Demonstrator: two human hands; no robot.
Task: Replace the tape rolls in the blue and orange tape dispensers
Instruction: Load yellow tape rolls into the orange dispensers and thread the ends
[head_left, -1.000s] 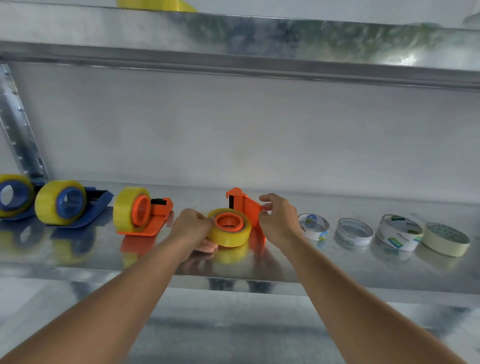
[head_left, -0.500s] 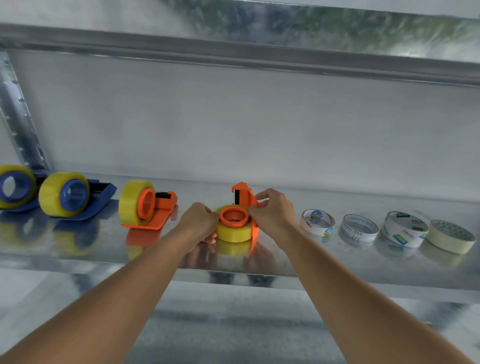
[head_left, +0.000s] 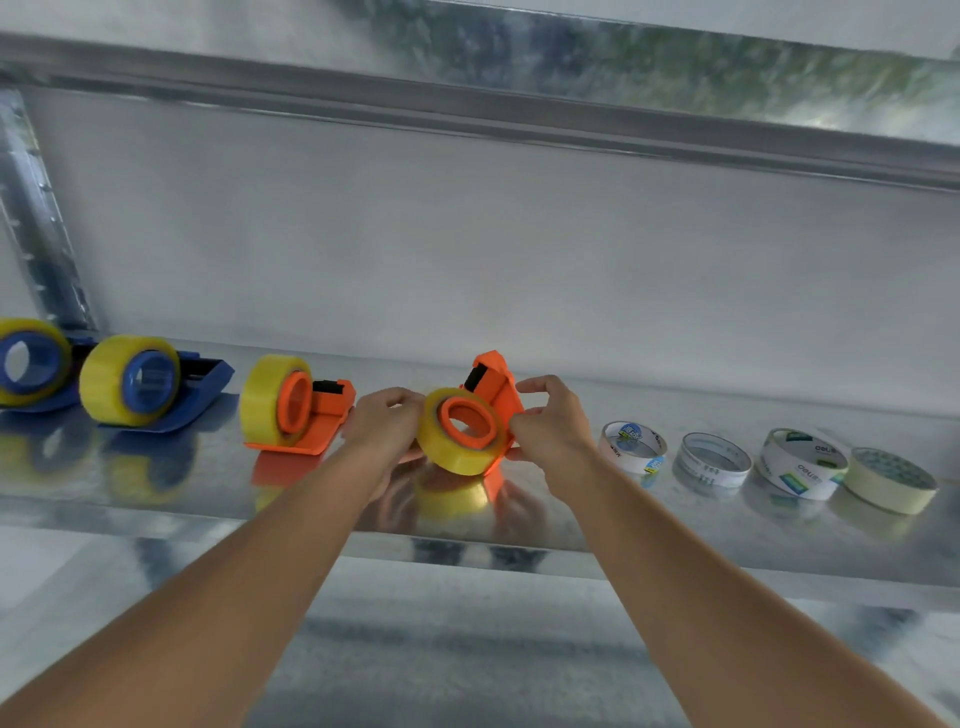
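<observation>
- Orange plastic at frame centre: an orange dispenser (head_left: 493, 387) is tipped up off the metal shelf (head_left: 675, 525), with a yellow tape roll (head_left: 460, 434) on its orange hub.
- The left hand (head_left: 384, 421) curls its fingers round the roll's left edge.
- The right hand (head_left: 550, 426) pinches the dispenser's right side, thumb and fingers bent around it.
- Left of centre stands a second orange dispenser (head_left: 296, 402), loaded with yellow tape.
- Far left, two blue dispensers (head_left: 150, 382) carry yellow rolls.
- Right of the hands, four flat tape rings (head_left: 714, 460) lie in a row on the shelf.
</observation>
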